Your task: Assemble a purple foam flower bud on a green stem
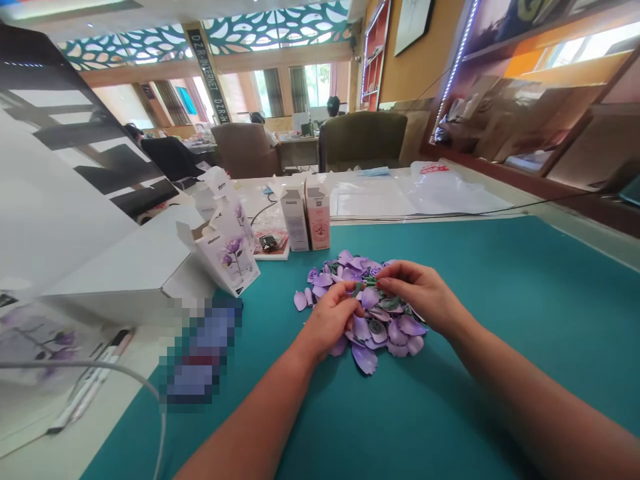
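Both my hands are over a heap of purple petal pieces (397, 327) lying on a teal cutting mat (505, 333). My left hand (330, 320) and my right hand (415, 290) pinch a thin green stem piece (363, 285) between their fingertips, and the fingers hide most of it. One large petal (365, 358) lies at the heap's near edge, just below my left hand. Darker green parts show among the petals.
Behind the heap stand a white carton (295, 220), a pink carton (318, 217) and a flower-printed box (227, 250). A large white box (125, 267) and a pixelated patch (200, 350) lie left. A black cable (425, 217) runs along the mat's far edge.
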